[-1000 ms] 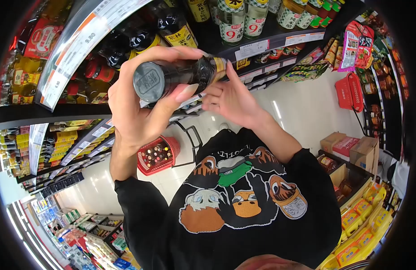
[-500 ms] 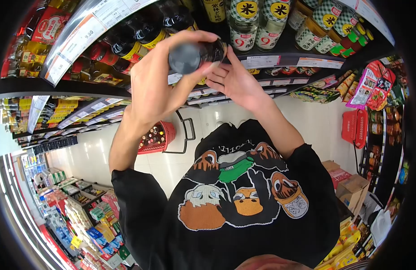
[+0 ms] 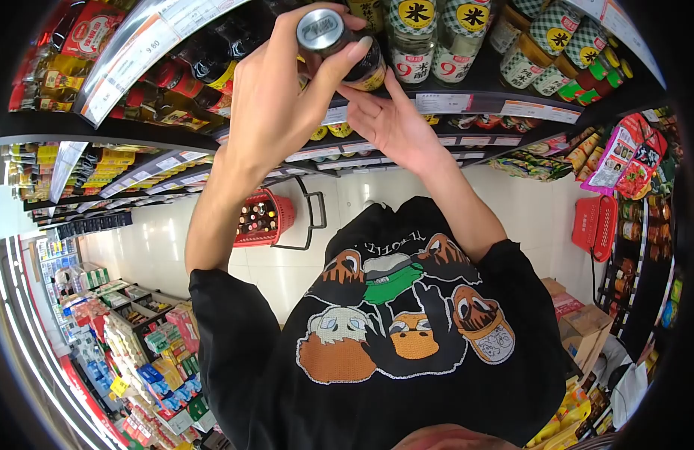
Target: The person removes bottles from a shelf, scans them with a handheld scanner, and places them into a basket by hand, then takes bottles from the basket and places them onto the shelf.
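Note:
My left hand [image 3: 275,97] is wrapped round a dark bottle [image 3: 363,69] in front of the upper shelf. The bottle's round grey end, with raised characters, faces me, and a yellow label shows near its lower end. Just below and to the right is my right hand [image 3: 395,124], palm up, with loosely bent fingers spread and its thumb raised. Its fingertips are close to the label end of the bottle; whether they touch it is unclear. Clear bottles [image 3: 413,41] with red-and-white labels stand on the shelf to the right.
A black shelf edge [image 3: 504,111] with price tags runs under the bottles. A red basket [image 3: 266,217] of bottles, with a black handle, is on the floor at left. Another red basket [image 3: 594,227] hangs at right, near cardboard boxes [image 3: 584,330]. Snack bags [image 3: 624,157] hang above it.
The bottle in my left hand has moved up and to the right and tipped more upright. My right hand has turned palm up below it. The shelves have shifted in view.

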`<state>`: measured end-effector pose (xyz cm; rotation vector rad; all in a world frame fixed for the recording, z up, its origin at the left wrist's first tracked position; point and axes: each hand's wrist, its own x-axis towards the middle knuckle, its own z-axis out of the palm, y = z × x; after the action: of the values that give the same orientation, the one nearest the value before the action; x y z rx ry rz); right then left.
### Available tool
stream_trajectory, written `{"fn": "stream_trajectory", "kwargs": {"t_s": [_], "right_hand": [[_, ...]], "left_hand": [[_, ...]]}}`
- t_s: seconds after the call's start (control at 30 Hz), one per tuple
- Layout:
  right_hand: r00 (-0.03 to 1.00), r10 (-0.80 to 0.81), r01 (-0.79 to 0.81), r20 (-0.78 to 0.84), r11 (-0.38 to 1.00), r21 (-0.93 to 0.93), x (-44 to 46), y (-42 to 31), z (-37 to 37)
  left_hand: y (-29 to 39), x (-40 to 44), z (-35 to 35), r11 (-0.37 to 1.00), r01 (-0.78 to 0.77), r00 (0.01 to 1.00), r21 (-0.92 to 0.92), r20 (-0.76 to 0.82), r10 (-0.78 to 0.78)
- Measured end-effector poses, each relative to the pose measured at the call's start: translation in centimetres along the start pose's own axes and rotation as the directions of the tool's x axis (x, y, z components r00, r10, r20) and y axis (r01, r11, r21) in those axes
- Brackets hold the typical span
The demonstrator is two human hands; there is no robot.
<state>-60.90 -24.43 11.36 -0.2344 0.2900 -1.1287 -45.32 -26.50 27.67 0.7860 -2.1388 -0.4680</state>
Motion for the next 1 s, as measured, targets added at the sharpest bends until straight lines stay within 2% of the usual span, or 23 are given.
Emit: {"fn": "stream_trajectory", "kwargs": {"t_s": [0.03,0.07,0.2,0.27,0.37,0.43,0.5,0.63,0.7,0.77,0.83,0.9,0.93,1.0], "right_hand": [[1.000,0.005,-0.007,0.022,0.998,0.067,0.1,0.0,-0.1],[1.000,0.009,-0.010,0.025,0.998,0.067,0.3,0.1,-0.2],[0.998,-0.012,0.003,0.056,0.988,0.153,0.6,0.3,-0.8],[0.998,-0.019,0.008,0.061,0.985,0.174,0.7,0.4,-1.0],[0.996,-0.013,-0.009,0.093,0.971,0.240,0.6,0.3,-1.3],[0.988,-0.019,-0.021,0.156,0.967,0.254,0.6,0.3,-1.4],[0.989,-0.003,-0.040,0.149,0.956,0.291,0.6,0.3,-1.3],[0.994,0.010,-0.050,0.110,0.929,0.368,0.7,0.3,-0.9],[0.996,0.005,-0.036,0.089,0.933,0.359,0.7,0.3,-0.5],[0.998,0.000,-0.024,0.069,0.937,0.348,0.8,0.3,-0.5],[0.993,-0.008,-0.037,0.118,0.929,0.369,0.8,0.3,-0.8],[0.994,-0.003,-0.040,0.112,0.924,0.381,0.6,0.1,-0.6],[0.995,0.001,-0.042,0.104,0.918,0.395,0.5,0.0,-0.6],[0.995,-0.015,-0.024,0.100,0.925,0.378,0.4,0.1,-1.2]], "left_hand": [[0.5,0.2,0.1,0.996,0.080,0.997,-0.030,-0.003,-0.080],[-0.1,0.3,0.0,0.997,0.071,0.997,-0.019,0.031,-0.071],[0.5,1.5,-0.7,0.995,0.099,0.995,0.026,-0.011,-0.099],[1.9,2.1,-1.1,0.959,0.271,0.958,0.082,0.070,-0.277],[1.9,2.4,-1.0,0.973,0.225,0.972,0.051,0.055,-0.228],[1.9,2.7,-0.9,0.968,0.253,0.967,0.003,0.037,-0.253],[2.0,3.3,-1.0,0.919,0.379,0.920,0.111,0.063,-0.387],[0.8,3.9,-0.6,0.931,0.282,0.959,0.230,-0.029,-0.283],[0.0,3.8,-0.3,0.939,0.303,0.953,0.164,-0.058,-0.298],[0.6,4.2,-0.1,0.934,0.308,0.951,0.180,-0.061,-0.302],[1.8,4.9,-0.2,0.930,0.312,0.950,0.194,-0.064,-0.306],[3.0,5.4,-0.4,0.886,0.392,0.913,0.249,0.018,-0.408],[3.1,5.5,-0.3,0.885,0.393,0.912,0.249,0.018,-0.409],[3.3,5.5,0.0,0.920,0.372,0.927,0.125,0.013,-0.376]]}}
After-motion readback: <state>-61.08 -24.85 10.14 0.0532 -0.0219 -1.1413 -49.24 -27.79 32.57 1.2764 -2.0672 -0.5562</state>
